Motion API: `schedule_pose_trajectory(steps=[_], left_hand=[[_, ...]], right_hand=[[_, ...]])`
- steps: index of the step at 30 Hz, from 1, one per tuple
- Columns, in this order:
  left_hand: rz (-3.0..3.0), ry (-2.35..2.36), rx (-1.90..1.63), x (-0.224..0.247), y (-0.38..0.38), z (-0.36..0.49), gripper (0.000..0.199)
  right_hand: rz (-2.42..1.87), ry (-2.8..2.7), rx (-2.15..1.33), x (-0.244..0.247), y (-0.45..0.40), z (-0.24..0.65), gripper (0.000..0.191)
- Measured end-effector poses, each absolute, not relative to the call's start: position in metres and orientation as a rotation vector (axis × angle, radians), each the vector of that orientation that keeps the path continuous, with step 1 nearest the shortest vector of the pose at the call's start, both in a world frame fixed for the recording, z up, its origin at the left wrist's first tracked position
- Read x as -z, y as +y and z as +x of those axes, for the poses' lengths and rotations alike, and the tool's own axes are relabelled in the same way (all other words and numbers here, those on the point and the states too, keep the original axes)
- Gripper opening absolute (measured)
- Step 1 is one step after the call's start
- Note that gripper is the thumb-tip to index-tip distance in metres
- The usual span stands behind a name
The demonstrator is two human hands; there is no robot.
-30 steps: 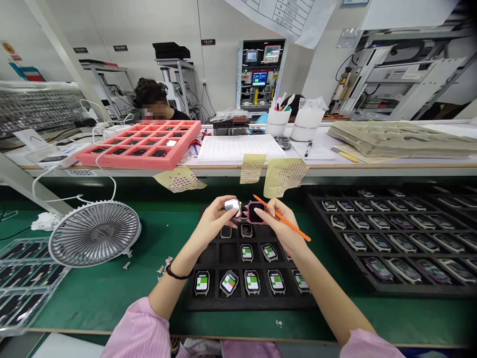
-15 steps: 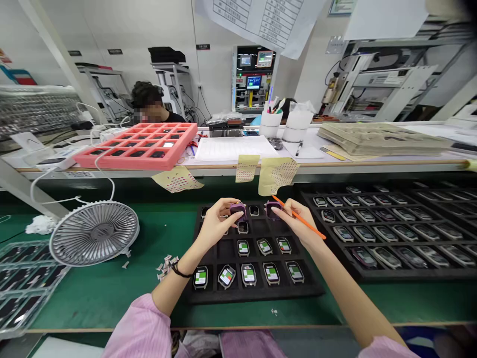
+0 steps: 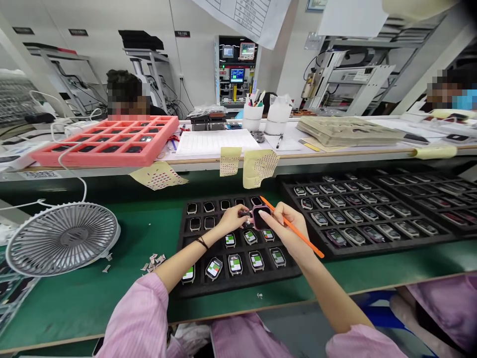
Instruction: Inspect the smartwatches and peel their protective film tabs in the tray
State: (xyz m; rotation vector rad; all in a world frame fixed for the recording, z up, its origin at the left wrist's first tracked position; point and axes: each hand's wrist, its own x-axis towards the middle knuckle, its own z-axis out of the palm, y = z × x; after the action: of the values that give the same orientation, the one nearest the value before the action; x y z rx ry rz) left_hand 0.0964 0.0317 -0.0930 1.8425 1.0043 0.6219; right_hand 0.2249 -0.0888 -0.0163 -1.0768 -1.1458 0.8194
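The person's left hand (image 3: 233, 220) and right hand (image 3: 283, 228) are close together above the upper part of a black foam tray (image 3: 238, 285), at about 1 o'clock from its centre. The right thumb and fingers pinch a pink-framed watch (image 3: 261, 219) with a dark screen, and the same hand also holds an orange stick (image 3: 311, 244), which points to 10 o'clock. The left fingertips are pressed at the left edge of this watch, but what they pinch exactly is too hidden to tell. Both forearms come from 6 o'clock and lean inward, with the wrists low.

As the tray lies now, the watches in the lower rows (image 3: 235, 264) show green labels on their screens. The two top rows, at 12 o'clock, have watches with dark screens (image 3: 208, 207) and no label that can be seen. A second black tray (image 3: 410, 239) with many watches lies at 3 o'clock from the hands.
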Motion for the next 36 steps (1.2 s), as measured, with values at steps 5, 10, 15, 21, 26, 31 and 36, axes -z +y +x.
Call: schedule_pose_trajectory(steps=[5, 10, 15, 21, 26, 31, 36], left_hand=[[1.912, 1.065, -0.636, 0.098, 0.036, 0.104, 0.014], [1.908, 1.085, -0.637, 0.1, 0.038, 0.105, 0.015], [1.867, 1.073, -0.643, 0.102, 0.038, 0.104, 0.015], [1.759, 1.065, -0.677, 0.107, 0.046, 0.103, 0.016], [1.661, 1.016, -0.745, 0.094, 0.047, 0.092, 0.017], [1.583, 0.962, -0.779, 0.08, 0.041, 0.08, 0.02], [1.535, 0.928, -0.787, 0.077, 0.037, 0.078, 0.023]], right_hand=[[-1.042, -1.16, -0.857, 0.014, -0.092, 0.224, 0.051], [-1.048, -1.172, -0.854, 0.016, -0.09, 0.225, 0.052], [-1.036, -1.203, -0.836, 0.02, -0.09, 0.224, 0.052], [-1.133, -1.237, -0.628, 0.037, -0.066, 0.247, 0.052], [-1.424, -1.286, -0.404, 0.078, -0.02, 0.279, 0.048], [-1.564, -1.376, -0.421, 0.118, 0.004, 0.29, 0.047], [-1.556, -1.422, -0.454, 0.133, 0.007, 0.296, 0.046]])
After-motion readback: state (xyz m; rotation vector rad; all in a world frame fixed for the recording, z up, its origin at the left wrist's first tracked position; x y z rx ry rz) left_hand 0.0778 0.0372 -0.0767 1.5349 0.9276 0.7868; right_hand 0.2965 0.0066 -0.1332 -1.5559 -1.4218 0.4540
